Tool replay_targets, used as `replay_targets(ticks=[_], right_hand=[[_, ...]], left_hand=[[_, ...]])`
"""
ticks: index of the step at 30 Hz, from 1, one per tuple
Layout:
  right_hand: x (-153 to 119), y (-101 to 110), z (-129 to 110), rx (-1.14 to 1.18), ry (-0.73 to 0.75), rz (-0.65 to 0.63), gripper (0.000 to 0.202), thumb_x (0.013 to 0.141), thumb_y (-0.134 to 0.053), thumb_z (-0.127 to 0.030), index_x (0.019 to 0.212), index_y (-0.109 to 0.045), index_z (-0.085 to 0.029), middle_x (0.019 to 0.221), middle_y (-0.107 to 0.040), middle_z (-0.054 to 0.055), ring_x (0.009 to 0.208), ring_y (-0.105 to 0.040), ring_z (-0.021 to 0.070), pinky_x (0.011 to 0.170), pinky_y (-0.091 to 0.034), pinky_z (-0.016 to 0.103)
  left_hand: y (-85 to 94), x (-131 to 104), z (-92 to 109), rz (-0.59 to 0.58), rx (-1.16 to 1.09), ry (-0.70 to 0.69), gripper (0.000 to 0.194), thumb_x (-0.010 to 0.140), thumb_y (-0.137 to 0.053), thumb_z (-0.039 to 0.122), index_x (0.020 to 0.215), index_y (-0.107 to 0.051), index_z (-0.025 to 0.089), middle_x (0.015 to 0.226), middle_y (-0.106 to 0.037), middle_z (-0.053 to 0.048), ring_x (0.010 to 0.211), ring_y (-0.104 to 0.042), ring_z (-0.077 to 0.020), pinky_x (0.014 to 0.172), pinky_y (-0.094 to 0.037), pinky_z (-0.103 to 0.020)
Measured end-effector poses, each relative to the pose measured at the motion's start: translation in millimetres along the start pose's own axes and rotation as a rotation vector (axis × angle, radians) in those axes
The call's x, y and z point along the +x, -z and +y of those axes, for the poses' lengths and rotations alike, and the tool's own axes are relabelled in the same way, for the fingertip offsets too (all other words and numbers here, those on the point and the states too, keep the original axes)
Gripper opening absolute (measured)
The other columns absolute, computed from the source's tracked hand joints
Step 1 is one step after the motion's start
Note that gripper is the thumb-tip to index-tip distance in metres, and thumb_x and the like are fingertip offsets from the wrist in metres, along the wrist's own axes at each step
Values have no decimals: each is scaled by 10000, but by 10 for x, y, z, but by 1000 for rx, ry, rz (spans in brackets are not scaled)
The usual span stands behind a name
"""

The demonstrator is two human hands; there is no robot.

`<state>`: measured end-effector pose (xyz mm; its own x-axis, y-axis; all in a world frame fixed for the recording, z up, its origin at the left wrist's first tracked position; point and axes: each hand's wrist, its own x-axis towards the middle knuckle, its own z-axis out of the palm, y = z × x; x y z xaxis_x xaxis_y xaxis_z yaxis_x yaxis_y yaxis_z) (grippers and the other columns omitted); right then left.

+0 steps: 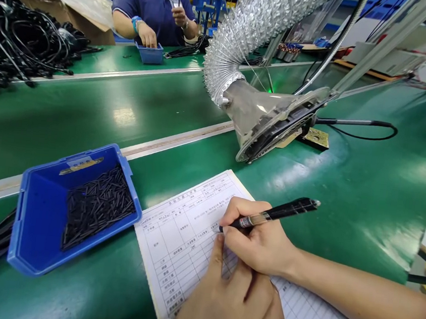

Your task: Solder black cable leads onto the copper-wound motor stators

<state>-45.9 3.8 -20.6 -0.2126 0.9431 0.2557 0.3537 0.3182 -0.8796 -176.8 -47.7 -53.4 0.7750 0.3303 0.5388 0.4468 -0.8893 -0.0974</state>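
Observation:
A printed form with a table grid (172, 257) lies on the green work surface, on top of other sheets. My right hand (261, 240) rests on the paper, its fingers closed round a black pen (279, 210) whose tip is at the form near the index finger of my other hand. Below it, my left hand (234, 304) lies flat on the sheet with the index finger stretched forward, holding nothing. Part of the form is hidden under both hands.
A blue bin (35, 222) of small black tubes stands left of the paper. Beyond it hangs a silver duct (237, 35) with a clear hood (256, 111). Black cables (16, 37) lie far left. Across the table a person (153, 1) reaches into a small blue tray (150, 54).

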Motion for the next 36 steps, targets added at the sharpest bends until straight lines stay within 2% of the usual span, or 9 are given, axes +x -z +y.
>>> replay_targets(ticks=[9,19,23,27,36], right_hand=[[-17,4,-3,3,-10,-10,80,625,-479,-116,606,-539,-165,512,-478,-48,455,-374,72,421,-303,188],[-17,12,-4,0,-15,-3,86,620,-466,-107,607,-526,-167,519,-468,-54,457,-369,66,422,-292,184],[-24,19,-1,9,-8,-3,80,615,-470,-114,599,-518,-176,506,-450,-55,449,-354,71,414,-279,194],[-28,43,12,2,-15,30,76,632,-471,-124,610,-517,-180,519,-461,-51,459,-372,78,428,-302,202],[-18,43,34,-9,-6,20,88,626,-477,-103,624,-532,-170,529,-479,-52,471,-387,74,439,-312,195]], left_hand=[[8,-10,-9,-2,-5,-7,242,852,-558,229,1069,-635,157,991,-671,-56,928,-591,-300,959,-385,-586],[18,5,-9,-25,-24,19,247,851,-557,212,1076,-641,154,994,-670,-52,908,-583,-275,933,-423,-551],[34,11,-21,-27,-10,-19,250,846,-560,219,1070,-640,143,955,-665,-51,880,-595,-277,928,-417,-550],[42,12,-42,-47,13,-45,245,863,-547,249,1066,-627,137,985,-664,-77,939,-592,-294,932,-411,-541],[34,20,-49,-44,-17,-43,243,860,-517,233,1064,-612,140,971,-656,-71,903,-588,-284,946,-378,-549]])
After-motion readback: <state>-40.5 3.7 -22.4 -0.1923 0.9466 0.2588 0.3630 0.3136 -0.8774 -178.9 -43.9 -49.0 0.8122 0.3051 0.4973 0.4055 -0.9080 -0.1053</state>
